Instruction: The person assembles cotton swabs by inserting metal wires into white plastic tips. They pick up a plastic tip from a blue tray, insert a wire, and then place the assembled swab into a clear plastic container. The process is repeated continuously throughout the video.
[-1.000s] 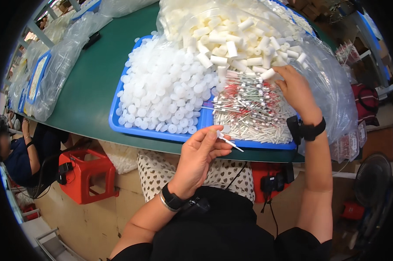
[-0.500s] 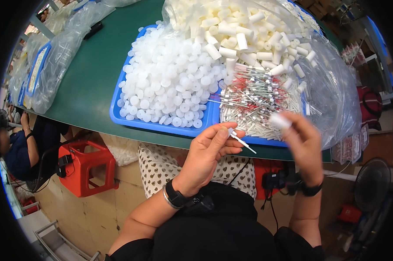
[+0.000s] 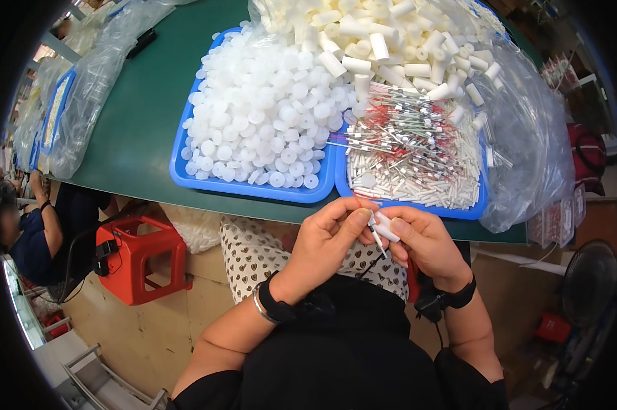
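Just past the table's near edge, my left hand [image 3: 325, 239] pinches a thin white rod [image 3: 379, 243] between thumb and fingers, its lower end slanting down to the right. My right hand [image 3: 428, 244] has closed on a small white cylinder [image 3: 387, 231] and brings it right beside the rod; I cannot tell whether the two touch. Beyond my hands, a blue tray [image 3: 418, 209] holds short white tubes and a heap of thin wired parts [image 3: 407, 130] with red and grey leads. To its left, another blue tray [image 3: 253, 196] is piled with translucent white discs [image 3: 260, 116].
A clear plastic bag [image 3: 530, 137] with many cream-white cylinders [image 3: 356, 65] lies behind the trays on the green table [image 3: 124, 130]. A red stool [image 3: 141, 260] and a seated person [image 3: 38, 232] are at left. At right stands a black fan [image 3: 590, 283].
My right hand has come left and down from over the tray with the white cylinder, and now meets my left hand. The left hand stays near its place, still pinching the rod.
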`<state>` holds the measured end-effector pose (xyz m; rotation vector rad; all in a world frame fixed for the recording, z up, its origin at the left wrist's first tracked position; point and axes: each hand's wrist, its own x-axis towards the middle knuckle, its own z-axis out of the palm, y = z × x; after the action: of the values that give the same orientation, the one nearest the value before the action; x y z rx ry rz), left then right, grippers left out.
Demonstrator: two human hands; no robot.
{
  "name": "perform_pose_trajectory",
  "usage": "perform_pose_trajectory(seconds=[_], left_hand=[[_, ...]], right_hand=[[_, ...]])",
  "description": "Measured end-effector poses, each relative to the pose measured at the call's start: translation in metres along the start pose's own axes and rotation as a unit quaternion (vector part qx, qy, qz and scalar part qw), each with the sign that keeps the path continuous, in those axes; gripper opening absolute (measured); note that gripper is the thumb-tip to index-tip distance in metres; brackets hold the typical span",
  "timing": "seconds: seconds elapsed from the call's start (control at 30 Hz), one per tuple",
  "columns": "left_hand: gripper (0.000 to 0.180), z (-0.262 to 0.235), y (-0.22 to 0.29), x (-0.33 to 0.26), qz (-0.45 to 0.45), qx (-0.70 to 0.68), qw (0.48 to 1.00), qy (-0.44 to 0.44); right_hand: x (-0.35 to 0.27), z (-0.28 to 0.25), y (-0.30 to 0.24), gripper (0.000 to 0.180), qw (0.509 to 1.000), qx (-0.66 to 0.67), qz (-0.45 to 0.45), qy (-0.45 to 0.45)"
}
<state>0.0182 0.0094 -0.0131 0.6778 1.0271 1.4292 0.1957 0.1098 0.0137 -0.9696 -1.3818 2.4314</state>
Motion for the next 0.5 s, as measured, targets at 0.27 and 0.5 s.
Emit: perform_pose_trajectory(seconds=[0.27, 0.5], left_hand=[[0.03, -0.006, -0.01, -0.003, -0.126, -0.179, 0.975, -0.026], [0.023, 0.008, -0.006, -0.004, -0.116, -0.047, 0.992, 0.003]], right_hand=[[-0.006, 0.01, -0.001, 0.018, 0.921, -0.371, -0.119, 0.002], [-0.007, -0.001, -0.003, 0.018, 0.998, 0.02, 0.036, -0.045]])
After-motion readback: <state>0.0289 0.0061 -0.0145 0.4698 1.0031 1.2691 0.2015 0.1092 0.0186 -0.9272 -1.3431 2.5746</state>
